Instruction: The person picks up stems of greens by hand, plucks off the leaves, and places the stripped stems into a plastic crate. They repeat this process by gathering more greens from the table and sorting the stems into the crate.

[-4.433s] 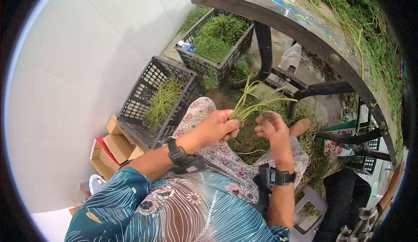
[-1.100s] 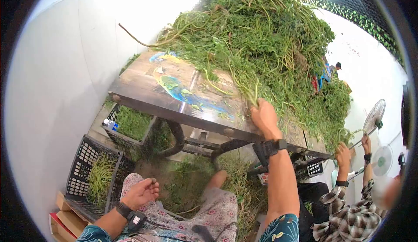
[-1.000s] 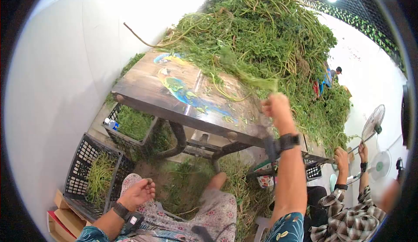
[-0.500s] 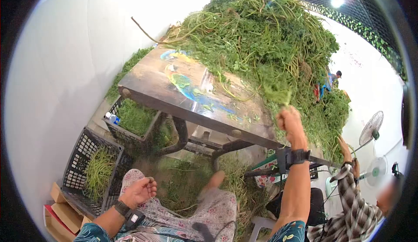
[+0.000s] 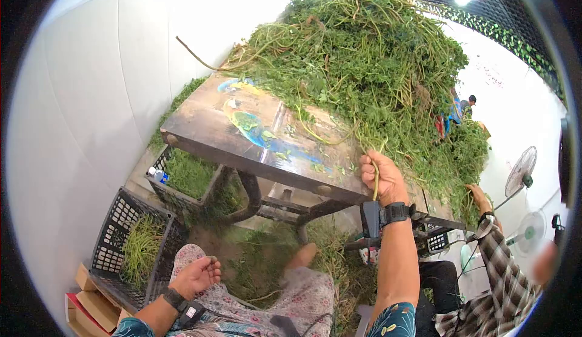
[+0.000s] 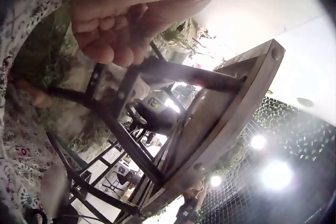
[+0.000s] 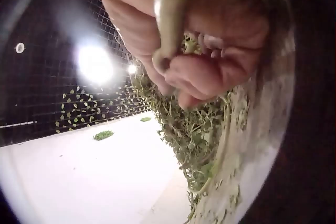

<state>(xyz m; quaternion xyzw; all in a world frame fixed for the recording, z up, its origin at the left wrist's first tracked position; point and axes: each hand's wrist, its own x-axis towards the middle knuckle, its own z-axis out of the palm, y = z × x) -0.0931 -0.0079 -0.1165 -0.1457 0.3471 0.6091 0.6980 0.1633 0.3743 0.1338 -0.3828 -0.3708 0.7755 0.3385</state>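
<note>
- At the table edge (image 5: 267, 166), my right hand (image 5: 389, 180) grips a stem (image 5: 376, 184); tangled greens (image 5: 376, 64) could snag and snap it.
- My left hand (image 5: 195, 277) is loosely curled, empty.

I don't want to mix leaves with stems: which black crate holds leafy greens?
The farther crate, by the table, with a bottle at its rim; the nearer crate, towards the left hand, holds stems.

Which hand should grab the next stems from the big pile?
Probably the right hand: it's beside the green pile, holding a stem. The left hand is down by the knee.
</note>
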